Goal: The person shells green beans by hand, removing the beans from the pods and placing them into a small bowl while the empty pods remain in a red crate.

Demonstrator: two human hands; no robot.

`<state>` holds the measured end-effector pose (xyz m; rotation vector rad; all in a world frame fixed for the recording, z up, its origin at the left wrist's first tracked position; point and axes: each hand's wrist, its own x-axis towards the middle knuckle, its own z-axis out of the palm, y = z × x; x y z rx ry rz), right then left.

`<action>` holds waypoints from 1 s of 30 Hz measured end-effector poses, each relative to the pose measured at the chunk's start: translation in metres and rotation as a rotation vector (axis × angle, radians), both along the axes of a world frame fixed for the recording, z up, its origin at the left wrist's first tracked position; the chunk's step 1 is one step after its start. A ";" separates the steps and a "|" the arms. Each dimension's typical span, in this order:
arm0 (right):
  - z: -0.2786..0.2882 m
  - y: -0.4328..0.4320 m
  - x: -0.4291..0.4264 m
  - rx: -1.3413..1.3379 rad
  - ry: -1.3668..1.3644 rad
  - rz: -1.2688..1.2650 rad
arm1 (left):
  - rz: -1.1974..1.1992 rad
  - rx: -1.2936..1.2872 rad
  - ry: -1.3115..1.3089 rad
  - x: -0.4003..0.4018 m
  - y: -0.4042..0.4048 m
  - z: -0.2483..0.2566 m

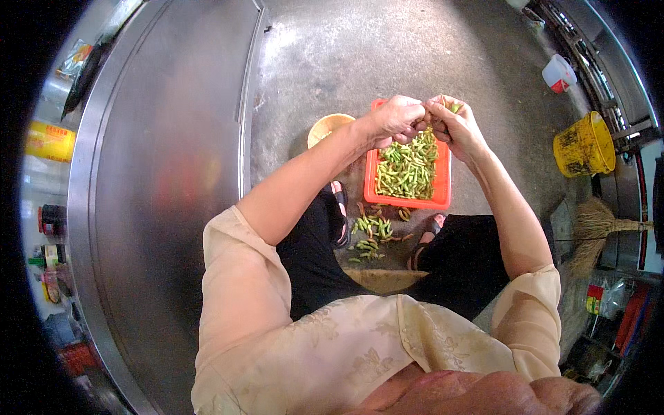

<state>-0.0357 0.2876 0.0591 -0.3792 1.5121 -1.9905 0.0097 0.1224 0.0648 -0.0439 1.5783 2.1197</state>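
Observation:
Over the far end of a red-orange plastic basket (441,192), my two hands meet at the fingertips. Green bean pods (407,168), likely edamame, fill much of the basket. My right hand (459,127) is closed around at least one green pod (455,108). My left hand (399,122) has its fingers curled, thumb and forefinger touching the right fingertips; whatever lies between them is hidden. Left of the basket stands a round yellowish bowl (332,123), partly covered by my left forearm. Loose pods (371,225), some browned, lie on the floor between my feet.
A stainless steel cabinet or counter (171,181) runs along my left. To the right are a stained yellow bucket (583,145), a white plastic tub (559,72) and a straw broom (596,225). The low seat's edge (386,278) shows between my legs.

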 end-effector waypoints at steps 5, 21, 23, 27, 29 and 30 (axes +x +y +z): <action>-0.005 0.003 0.000 -0.043 -0.055 -0.010 | -0.075 0.154 -0.023 -0.004 -0.003 -0.008; -0.012 0.001 0.043 0.607 0.215 0.863 | 0.244 -0.102 -0.001 -0.004 -0.063 -0.015; -0.011 -0.003 0.048 0.656 0.177 0.934 | 0.233 -0.139 0.013 -0.006 -0.063 -0.015; -0.022 -0.007 0.031 0.201 -0.365 0.364 | 0.234 -0.133 0.018 -0.006 -0.061 -0.012; -0.029 0.000 0.014 -0.003 -0.516 0.261 | 0.252 -0.101 0.022 -0.004 -0.060 -0.012; -0.028 0.000 0.012 -0.004 -0.503 0.253 | 0.245 -0.092 0.018 -0.002 -0.062 -0.011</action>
